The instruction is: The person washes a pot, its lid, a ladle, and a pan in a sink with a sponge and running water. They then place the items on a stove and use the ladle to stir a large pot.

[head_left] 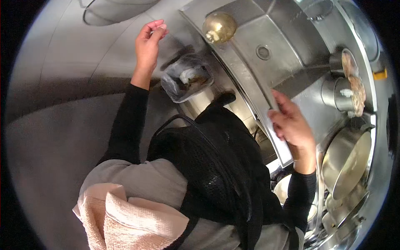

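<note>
The left hand [148, 46], in the upper left of the frame, has its fingers pinched together near the bag-lined bin [187, 78] at upper centre, while the right hand [291, 125], at centre right, curls its fingers over the sink rim [246, 85].

Steel sink counter [308, 100], steel pots [338, 95] (food inside), large pan [348, 160] alongside, brass pot [219, 27] in basin

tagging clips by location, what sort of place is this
Probably a commercial kitchen's dishwashing area: a large stainless steel sink basin, round shiny steel pans stacked beside it, and a clear plastic-lined bin holding food scraps.
</note>
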A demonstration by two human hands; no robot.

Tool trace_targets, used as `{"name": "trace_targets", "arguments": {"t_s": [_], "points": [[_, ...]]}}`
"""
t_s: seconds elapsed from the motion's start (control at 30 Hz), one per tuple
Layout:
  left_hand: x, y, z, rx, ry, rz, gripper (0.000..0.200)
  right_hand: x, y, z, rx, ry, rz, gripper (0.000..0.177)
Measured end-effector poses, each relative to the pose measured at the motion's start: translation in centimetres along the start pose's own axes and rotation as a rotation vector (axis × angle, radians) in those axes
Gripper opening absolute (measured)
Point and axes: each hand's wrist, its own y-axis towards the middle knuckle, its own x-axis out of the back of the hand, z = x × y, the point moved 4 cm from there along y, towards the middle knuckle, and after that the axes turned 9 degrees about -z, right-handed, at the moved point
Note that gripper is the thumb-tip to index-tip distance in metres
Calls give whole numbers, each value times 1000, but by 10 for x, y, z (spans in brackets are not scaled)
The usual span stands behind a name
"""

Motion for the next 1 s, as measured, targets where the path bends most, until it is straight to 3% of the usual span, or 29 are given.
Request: {"name": "trace_targets", "arguments": {"t_s": [0.03, 0.1, 0.13, 0.2, 0.33, 0.4, 0.43, 0.5, 0.53, 0.57, 0.6, 0.63, 0.67, 0.73, 0.77, 0.8, 0.87, 1.0], "points": [[11, -4, -1, -5, -15, -44, 29, -14, 18, -11, 401, -348, 13, 60], [28, -14, -3, -7, -45, -109, 28, -45, 23, -11, 732, -664, -73, 57], [35, -18, -2, -2, -84, -148, 27, -55, 28, -16, 742, -670, -58, 57], [47, -23, 2, -15, -74, -175, 26, -69, 37, -25, 699, -823, -68, 52], [65, -27, 6, -1, -43, -213, 22, -64, 24, -24, 727, -805, -108, 47], [80, -22, 12, -1, -57, -235, 21, -47, 12, -15, 493, -558, -53, 47], [82, -19, 14, 6, -72, -246, 20, -37, 15, -23, 476, -561, -77, 47], [90, -18, 12, -47, 19, -244, 20, 5, 14, -60, 231, -421, -247, 47], [99, -10, 30, -31, 7, -264, 19, 35, 14, -66, 259, -458, -295, 45], [104, 1, 43, 6, 0, -262, 20, 60, 1, -51, 144, -490, -394, 41], [105, 10, 52, 34, 9, -259, 23, 86, -10, -43, 235, -567, -489, 38], [98, 11, 54, 81, 3, -275, 24, 102, -21, -25, 126, -665, -572, 41], [91, 14, 57, 122, 5, -300, 25, 126, -22, -25, 193, -912, -669, 43], [78, 22, 74, 143, -13, -262, 25, 169, -10, -18, 348, -1066, -657, 35], [71, 25, 80, 145, -28, -242, 25, 175, -1, 1, 206, -1209, -619, 31], [60, 26, 85, 157, -27, -230, 25, 186, 11, 4, 345, -1356, -674, 29], [32, 29, 93, 152, -30, -155, 25, 190, 54, 13, 154, -1652, -551, 28], [4, 30, 104, 141, -28, -68, 26, 184, 147, -7, 196, -1851, -377, 29]]}}
